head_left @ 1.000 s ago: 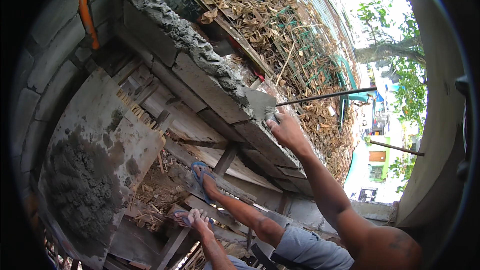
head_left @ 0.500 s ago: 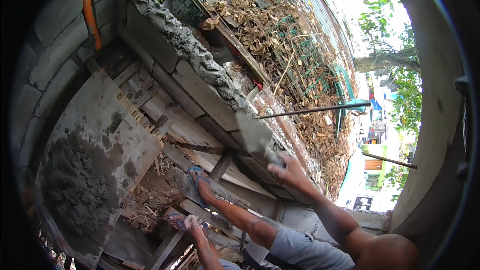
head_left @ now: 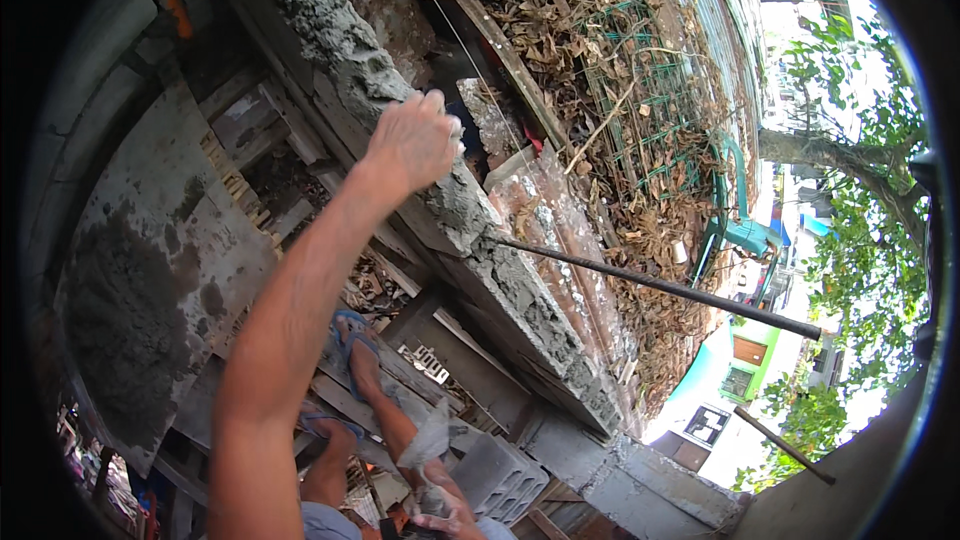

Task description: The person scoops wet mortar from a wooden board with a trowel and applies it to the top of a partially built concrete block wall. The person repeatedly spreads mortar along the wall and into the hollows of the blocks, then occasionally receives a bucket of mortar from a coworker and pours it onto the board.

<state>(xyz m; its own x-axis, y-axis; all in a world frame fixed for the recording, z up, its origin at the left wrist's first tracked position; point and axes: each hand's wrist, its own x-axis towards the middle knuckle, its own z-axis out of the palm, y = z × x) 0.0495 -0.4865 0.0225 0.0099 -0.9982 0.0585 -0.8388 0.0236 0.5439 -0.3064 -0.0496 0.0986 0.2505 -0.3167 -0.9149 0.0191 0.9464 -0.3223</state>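
Note:
Over the top of the block wall, my left hand is closed, its fingers curled down beside the rough wet mortar. Whatever its fingertips may hold is hidden. Low in the picture, near my legs, my right hand grips a mortar-smeared trowel, its grey blade tilted upward. A grey hollow block sits just right of that hand. Mortar lies along the wall's top edge, lumpy at the far end and thinner toward the near end.
A board at left bears a heap of wet mortar. A steel bar juts out from the wall top. A thin string runs above the wall. Dry leaves cover the roof beyond. My sandalled feet stand on planks.
My left hand has risen from near my feet to the wall top. My right hand has dropped from the wall with the trowel. The view has shifted, and the hollow block now shows.

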